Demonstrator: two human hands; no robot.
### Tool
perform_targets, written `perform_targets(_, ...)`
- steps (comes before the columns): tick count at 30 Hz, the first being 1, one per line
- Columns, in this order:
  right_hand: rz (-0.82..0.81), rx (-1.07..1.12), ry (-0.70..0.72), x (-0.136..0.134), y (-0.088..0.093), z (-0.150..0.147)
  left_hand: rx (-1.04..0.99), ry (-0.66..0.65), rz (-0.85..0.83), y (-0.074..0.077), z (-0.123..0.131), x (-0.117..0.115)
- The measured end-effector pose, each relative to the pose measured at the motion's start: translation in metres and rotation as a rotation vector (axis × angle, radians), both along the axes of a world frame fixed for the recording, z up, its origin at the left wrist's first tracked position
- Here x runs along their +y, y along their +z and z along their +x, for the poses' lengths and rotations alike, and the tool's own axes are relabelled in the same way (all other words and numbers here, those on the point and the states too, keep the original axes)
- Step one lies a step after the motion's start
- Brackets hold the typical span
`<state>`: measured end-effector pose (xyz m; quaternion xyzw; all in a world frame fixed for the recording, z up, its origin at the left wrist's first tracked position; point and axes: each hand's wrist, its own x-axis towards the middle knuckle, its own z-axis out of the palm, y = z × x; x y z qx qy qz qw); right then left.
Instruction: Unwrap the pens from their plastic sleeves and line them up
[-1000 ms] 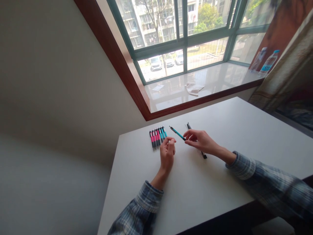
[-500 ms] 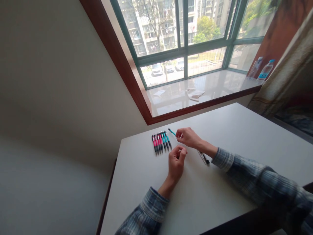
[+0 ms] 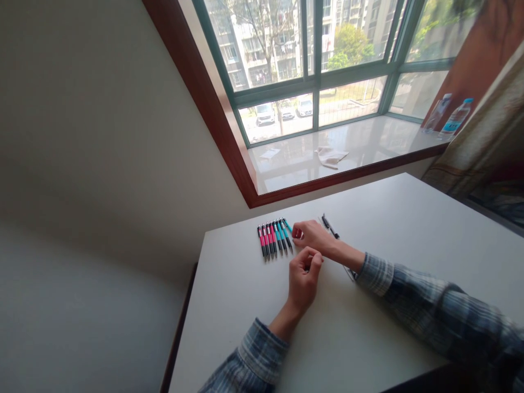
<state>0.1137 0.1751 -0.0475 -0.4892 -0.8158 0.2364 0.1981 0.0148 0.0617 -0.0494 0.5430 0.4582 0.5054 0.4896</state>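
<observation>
My right hand [image 3: 311,236] pinches a teal pen [image 3: 288,224], whose upper end shows right beside a row of pens; its lower part is hidden by the fingers. In that row, several red pens [image 3: 266,241] lie on the left and several teal pens [image 3: 280,238] on the right, side by side with tips toward me. My left hand [image 3: 303,277] hovers just below, fingers curled closed, with nothing visible in them. Under my right forearm lie a black pen [image 3: 327,222] and a slim clear-and-dark item [image 3: 349,273], both partly covered.
The white table [image 3: 237,305] meets the wall and a window sill [image 3: 295,169] at its far edge. On the sill are a crumpled cloth [image 3: 331,157] and two plastic bottles [image 3: 455,119]. A curtain [image 3: 478,131] hangs at the right.
My right hand has brought the teal pen leftward, close against the row's right end. More of the black pen shows behind the wrist. The whole view has shifted slightly.
</observation>
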Motion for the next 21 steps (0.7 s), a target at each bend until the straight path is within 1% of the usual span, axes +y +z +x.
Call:
perform_targets(9, 0.022, 0.024, 0.020, -0.0019, 0.0032, -0.0021, 0.023, -0.033, 0.044, -0.0026, 0.0002, 0.0008)
perform_targets(17, -0.004, 0.093, -0.004, 0.0006, -0.0035, -0.0009, -0.008, -0.012, -0.013, -0.0049, 0.0014, 0.0013)
perform_targets(21, -0.017, 0.118, 0.000, -0.0001, -0.0019, 0.0004, -0.021, -0.014, -0.023, -0.0053, 0.0017, 0.0010)
